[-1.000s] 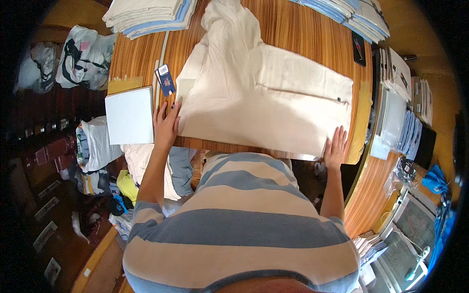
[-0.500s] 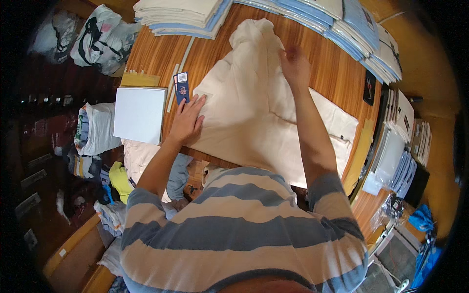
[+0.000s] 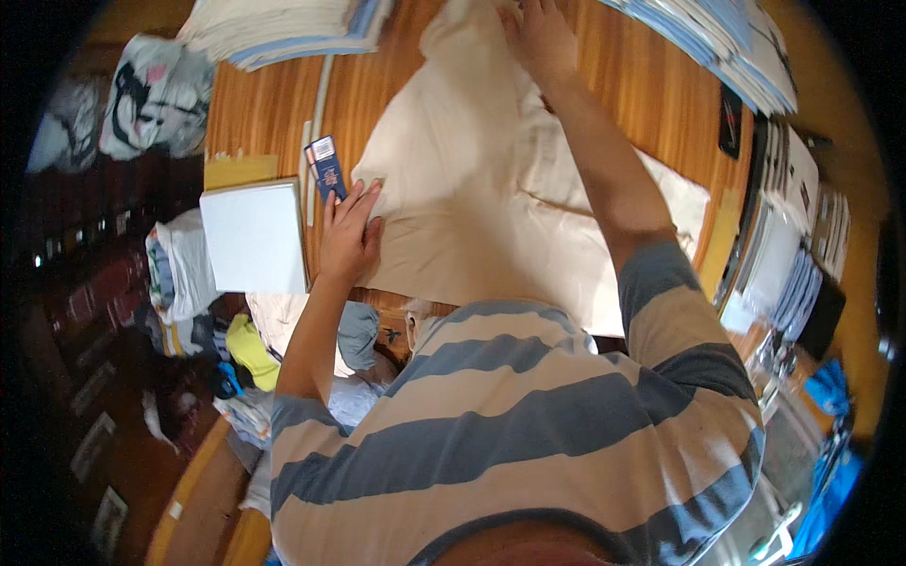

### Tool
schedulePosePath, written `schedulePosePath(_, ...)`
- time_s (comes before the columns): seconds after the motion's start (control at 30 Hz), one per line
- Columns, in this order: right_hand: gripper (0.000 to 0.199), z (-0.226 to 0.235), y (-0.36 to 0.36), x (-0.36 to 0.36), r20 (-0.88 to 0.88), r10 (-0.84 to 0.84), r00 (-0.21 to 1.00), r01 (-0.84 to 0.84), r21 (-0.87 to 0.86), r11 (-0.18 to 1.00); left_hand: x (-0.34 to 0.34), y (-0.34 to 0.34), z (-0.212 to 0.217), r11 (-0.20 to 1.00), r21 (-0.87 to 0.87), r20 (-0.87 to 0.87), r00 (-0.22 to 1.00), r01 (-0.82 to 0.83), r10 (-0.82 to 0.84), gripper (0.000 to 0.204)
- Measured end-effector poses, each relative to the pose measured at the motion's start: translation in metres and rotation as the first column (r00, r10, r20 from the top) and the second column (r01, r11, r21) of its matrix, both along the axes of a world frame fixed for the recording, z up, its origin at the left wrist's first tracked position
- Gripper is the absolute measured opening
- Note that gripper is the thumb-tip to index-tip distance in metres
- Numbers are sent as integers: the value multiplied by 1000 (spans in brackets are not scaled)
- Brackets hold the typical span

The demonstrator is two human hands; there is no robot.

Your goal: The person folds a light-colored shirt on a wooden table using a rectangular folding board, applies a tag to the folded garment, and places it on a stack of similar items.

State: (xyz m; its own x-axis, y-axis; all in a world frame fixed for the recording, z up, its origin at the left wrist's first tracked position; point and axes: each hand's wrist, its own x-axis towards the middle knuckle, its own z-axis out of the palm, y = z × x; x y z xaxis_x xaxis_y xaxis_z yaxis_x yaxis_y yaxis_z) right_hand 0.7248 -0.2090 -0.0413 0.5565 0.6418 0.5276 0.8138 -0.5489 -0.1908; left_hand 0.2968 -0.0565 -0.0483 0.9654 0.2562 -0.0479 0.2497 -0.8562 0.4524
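A cream cloth garment (image 3: 453,189) lies spread over the wooden table, narrowing toward the far edge, where it runs up to the top of the picture. My left hand (image 3: 349,236) rests on the garment's left edge, open, with its fingers stretched out. Just beyond those fingertips lies a dark blue card tag (image 3: 327,172) with a white label at its end. At the far right side of the garment's narrow end is my right hand (image 3: 543,42), thumb and fingers apart; its fingertips meet the picture's top edge, and I see nothing held in it.
A white board or stack of sheets (image 3: 253,236) lies at the table's left edge. Folded cream and blue garments (image 3: 293,33) are piled at the far left, more bagged ones (image 3: 722,42) at the far right. A black phone-like object (image 3: 729,123) sits near the right edge.
My right hand has moved farther away along the garment's narrow end. My left hand stays by its left edge. The whole view has shifted and tilted a little.
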Motion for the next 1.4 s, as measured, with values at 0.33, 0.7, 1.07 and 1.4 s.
schedulePosePath(0.33,66,-38,-436,-221,-186,-643,743,539,-405,739,7,2,-17,986,139,44,995,88,-95,50)
schedulePosePath(0.7,70,-10,-367,-279,-389,-501,773,376,-355,856,65,-121,-10,819,245,13,843,519,-538,60)
schedulePosePath(1.07,29,38,-361,-79,-400,-460,793,481,-54,875,36,-26,24,937,46,-58,937,346,-344,97)
schedulePosePath(1.4,50,47,88,98,-783,-261,565,-275,-476,835,4,23,-3,918,-5,-55,916,397,-397,96)
